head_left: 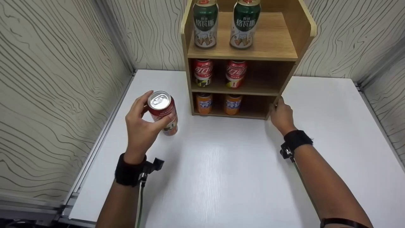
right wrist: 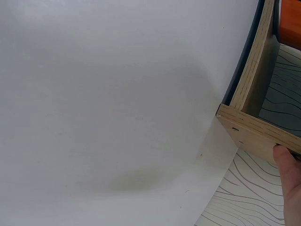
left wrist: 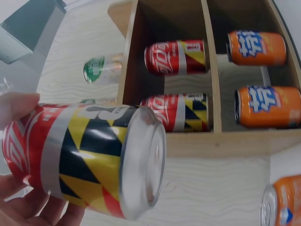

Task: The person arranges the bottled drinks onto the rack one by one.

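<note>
My left hand holds a red cola can above the table, with thumb and fingers around its side. The can's bare silver base faces right in the left wrist view. Beneath it in the head view, part of an orange soda can shows; the left wrist view catches that can at its lower right edge. My right hand rests against the lower right side of a wooden shelf. One digit touches the panel near its front edge in the right wrist view; the other fingers are mostly hidden.
Two green-and-white cans stand on the shelf's top level. Two red cola cans occupy the middle level, two orange cans the bottom one. The shelf stands at the back of a white table, near wood-patterned walls.
</note>
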Demonstrator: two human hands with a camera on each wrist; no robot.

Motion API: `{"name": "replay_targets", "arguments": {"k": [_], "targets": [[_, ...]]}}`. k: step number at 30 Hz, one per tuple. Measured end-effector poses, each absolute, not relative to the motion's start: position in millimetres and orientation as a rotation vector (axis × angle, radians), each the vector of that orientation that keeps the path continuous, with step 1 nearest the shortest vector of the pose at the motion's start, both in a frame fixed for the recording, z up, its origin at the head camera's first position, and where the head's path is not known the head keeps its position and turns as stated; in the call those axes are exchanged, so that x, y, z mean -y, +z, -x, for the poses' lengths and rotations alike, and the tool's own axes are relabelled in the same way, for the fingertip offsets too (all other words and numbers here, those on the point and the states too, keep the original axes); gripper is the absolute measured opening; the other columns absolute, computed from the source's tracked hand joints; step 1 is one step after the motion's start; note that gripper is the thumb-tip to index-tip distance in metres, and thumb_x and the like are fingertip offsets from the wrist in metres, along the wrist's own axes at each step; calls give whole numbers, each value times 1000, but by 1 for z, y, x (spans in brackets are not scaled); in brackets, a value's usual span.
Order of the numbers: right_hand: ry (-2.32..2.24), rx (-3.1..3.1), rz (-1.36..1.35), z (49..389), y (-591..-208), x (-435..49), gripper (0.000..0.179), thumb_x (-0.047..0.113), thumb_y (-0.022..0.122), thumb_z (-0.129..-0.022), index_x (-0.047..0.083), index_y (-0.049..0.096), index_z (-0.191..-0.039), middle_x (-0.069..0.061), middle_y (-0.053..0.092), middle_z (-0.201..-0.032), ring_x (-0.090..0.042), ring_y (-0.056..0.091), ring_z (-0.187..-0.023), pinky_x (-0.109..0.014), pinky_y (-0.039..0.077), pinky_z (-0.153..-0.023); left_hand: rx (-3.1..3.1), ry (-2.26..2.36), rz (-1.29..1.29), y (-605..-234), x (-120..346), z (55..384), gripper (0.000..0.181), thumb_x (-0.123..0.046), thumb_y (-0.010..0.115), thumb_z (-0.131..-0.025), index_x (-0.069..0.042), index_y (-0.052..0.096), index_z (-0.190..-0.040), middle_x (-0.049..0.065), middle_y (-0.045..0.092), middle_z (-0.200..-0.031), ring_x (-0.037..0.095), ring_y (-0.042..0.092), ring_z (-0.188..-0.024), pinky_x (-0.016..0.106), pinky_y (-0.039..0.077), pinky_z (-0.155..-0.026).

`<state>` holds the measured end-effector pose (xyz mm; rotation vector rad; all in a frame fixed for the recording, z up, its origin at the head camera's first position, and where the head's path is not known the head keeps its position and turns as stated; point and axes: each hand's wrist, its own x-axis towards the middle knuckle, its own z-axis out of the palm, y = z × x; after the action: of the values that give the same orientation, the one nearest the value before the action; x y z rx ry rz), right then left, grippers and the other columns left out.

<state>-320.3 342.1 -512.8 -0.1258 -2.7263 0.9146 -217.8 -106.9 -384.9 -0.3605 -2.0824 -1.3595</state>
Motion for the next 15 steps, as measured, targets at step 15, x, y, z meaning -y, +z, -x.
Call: {"name": "replay_targets", "arguments": {"k": [15], "targets": [[919,2759,126,318,-509,-341,40,16,44,-111,-13,49,-138,-39,69,-116,-51,71,-105,-58,56,-84,2101,-1489,531,-376,63,234,75,-10,94,-74,8,60,-138,21,69,-130,31,68,-120,47,59,-100]]}}
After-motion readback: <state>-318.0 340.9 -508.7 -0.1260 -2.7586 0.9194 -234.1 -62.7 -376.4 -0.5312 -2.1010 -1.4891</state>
